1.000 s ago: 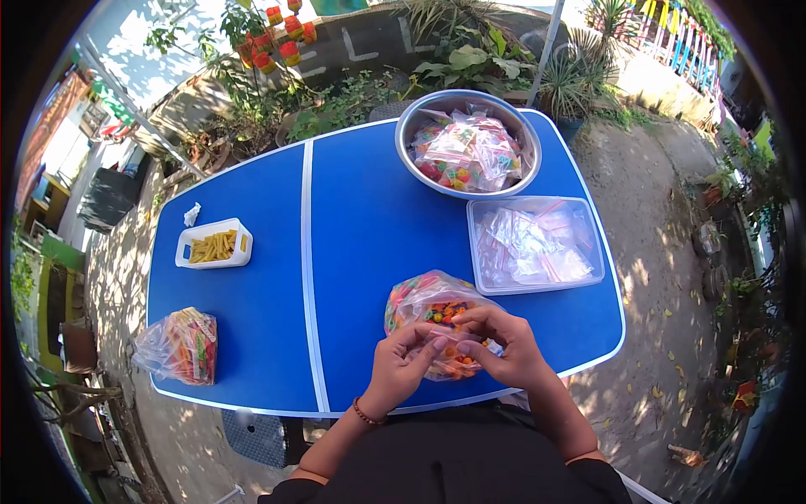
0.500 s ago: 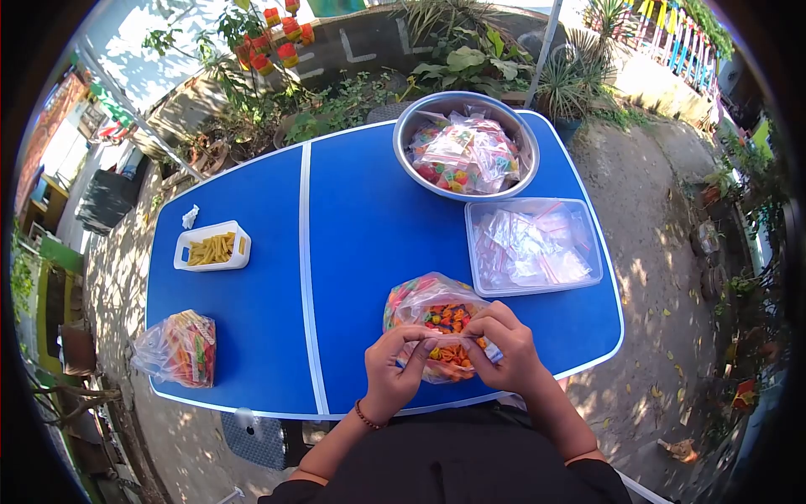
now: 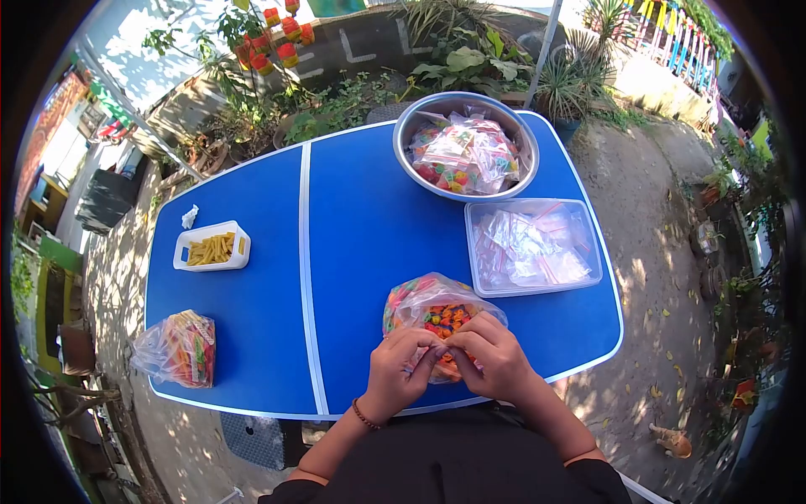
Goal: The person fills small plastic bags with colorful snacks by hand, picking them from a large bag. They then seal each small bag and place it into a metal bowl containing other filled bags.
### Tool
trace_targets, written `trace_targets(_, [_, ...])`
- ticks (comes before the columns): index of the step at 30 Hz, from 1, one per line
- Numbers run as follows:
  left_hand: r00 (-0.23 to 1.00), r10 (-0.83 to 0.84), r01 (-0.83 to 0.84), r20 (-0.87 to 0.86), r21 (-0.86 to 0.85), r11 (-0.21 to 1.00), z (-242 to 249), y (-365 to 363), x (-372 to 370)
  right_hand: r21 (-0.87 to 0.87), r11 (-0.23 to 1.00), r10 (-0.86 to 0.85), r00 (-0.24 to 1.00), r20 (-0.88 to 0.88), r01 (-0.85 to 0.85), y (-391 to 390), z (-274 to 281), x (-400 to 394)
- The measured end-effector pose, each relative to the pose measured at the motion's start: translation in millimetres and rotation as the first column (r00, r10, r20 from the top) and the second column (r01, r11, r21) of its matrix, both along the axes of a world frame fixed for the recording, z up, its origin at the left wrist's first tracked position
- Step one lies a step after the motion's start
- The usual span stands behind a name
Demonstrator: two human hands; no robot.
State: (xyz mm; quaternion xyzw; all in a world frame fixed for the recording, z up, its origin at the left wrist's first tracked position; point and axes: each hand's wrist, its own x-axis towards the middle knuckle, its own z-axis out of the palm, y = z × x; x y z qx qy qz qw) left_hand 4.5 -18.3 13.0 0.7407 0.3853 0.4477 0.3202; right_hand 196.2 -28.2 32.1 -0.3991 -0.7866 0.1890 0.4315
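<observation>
My left hand (image 3: 396, 370) and my right hand (image 3: 494, 359) meet close to the table's near edge. Thumbs and fingertips of both are pinched on the top edge of a small clear plastic bag (image 3: 444, 368), mostly hidden behind the fingers. Just beyond them stands a larger clear plastic bag (image 3: 420, 294), its mouth open, with orange and colourful small pieces inside. To the right of that bag is a clear plastic tub (image 3: 598, 277) of flat, clear zip bags. A metal bowl (image 3: 403, 155) behind it holds many filled small bags.
On the left of the blue folding table (image 3: 361, 227), a white basket (image 3: 201, 265) holds yellowish sticks. A crumpled white scrap (image 3: 190, 217) lies behind it, and a plastic bag of red and yellow sticks (image 3: 191, 349) in front. A cat (image 3: 672, 440) is on the ground at right.
My hands have drawn together, right hand moving left, with fingertips now nearly touching along the small bag's edge. The cat on the ground has shifted slightly.
</observation>
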Motion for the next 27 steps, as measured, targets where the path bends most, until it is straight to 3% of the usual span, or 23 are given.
trace_targets(10, [0.991, 0.044, -0.053, 0.124, 0.071, 0.996, -6, -3, 2, -0.014, 0.999, -0.028, 0.999, 0.043, 0.029, -3, 4, 8])
trace_targets(13, [0.973, 0.008, 0.003, 0.232, -0.045, 0.999, 6, -6, 6, 0.017, 1.0, -0.019, 0.999, 0.031, 0.018, -5, 2, 11])
trace_targets(16, [0.981, -0.041, 0.061, 0.189, -0.102, 0.993, 3, -5, 3, 0.004, 1.0, -0.017, 1.0, 0.027, 0.016, -5, 9, 14])
trace_targets(22, [0.964, -0.088, 0.105, 0.251, -0.054, 0.993, 2, 4, 14, -0.246, 0.969, -0.03, 0.999, -0.033, 0.021, -5, 22, 20])
trace_targets(27, [0.971, -0.132, 0.128, 0.201, 0.035, 0.991, 7, 22, 22, -0.265, 0.963, 0.024, 0.994, -0.111, -0.053, 7, 22, 33])
